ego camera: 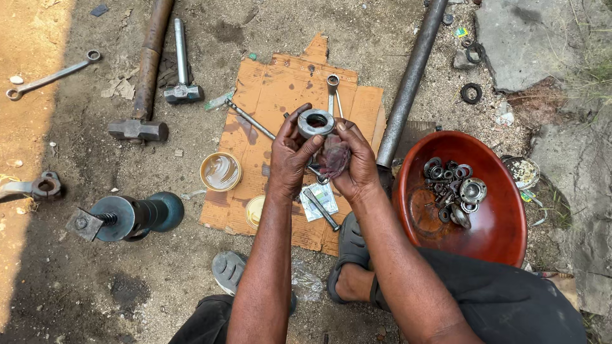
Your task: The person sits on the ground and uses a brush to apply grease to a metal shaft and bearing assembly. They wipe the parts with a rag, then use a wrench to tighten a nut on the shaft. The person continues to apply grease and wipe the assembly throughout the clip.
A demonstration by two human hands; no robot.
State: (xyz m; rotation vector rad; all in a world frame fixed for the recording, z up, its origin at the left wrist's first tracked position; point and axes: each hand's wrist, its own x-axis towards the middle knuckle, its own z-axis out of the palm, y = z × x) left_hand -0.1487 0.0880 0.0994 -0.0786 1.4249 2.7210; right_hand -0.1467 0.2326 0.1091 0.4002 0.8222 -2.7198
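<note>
We see the left hand and right hand both gripping a metal bearing ring above the middle of the cardboard sheet; the right hand also holds a reddish rag. Red bowl of small metal parts sits beyond the cardboard's right edge, hammers beyond its left.

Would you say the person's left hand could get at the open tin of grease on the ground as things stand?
Probably yes, but not freely: the left hand is helping hold the metal ring with the right hand. The grease tin sits uncovered just left of it, nothing between.
</note>
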